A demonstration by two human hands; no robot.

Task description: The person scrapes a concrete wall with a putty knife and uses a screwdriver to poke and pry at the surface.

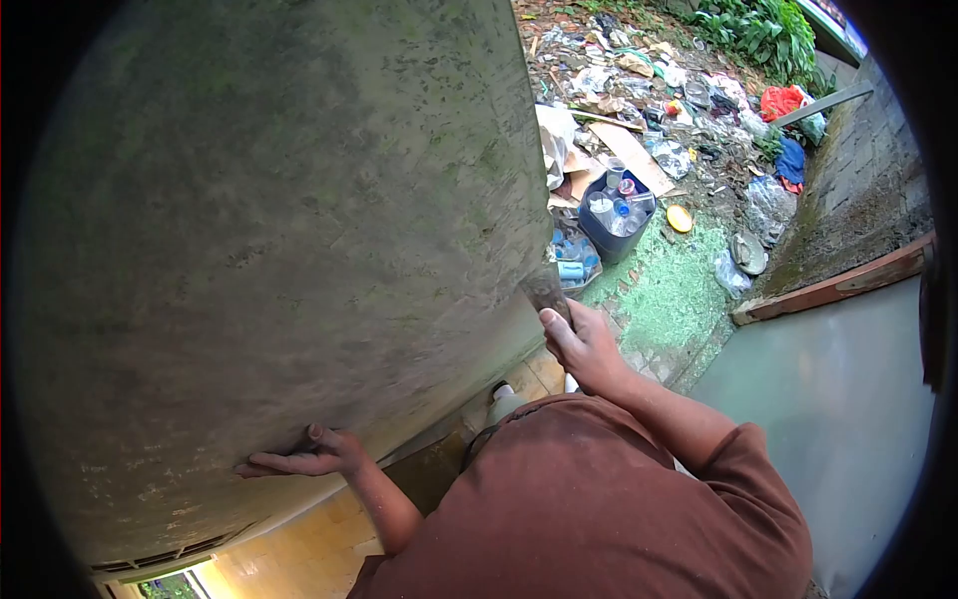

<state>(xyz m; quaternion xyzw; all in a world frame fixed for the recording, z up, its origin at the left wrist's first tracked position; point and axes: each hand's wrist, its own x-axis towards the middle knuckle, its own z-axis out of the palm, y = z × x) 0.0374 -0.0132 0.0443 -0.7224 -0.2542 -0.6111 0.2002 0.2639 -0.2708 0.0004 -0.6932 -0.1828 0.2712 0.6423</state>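
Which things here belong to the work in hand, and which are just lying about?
In the work:
flat tool in the right hand
mottled wall, left hand beside it

Just lying about:
dark blue tub of plastic waste
yellow disc
cardboard
red plastic

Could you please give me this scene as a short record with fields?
left hand: open, at the wall
right hand: holds a flat-bladed tool at the wall's edge
wall: grey, with greenish patches
container: dark blue, holding plastic cups and bottles
beside container: yellow round item
beyond: scattered litter; red bag
hidden: tool's handle, mostly inside the hand
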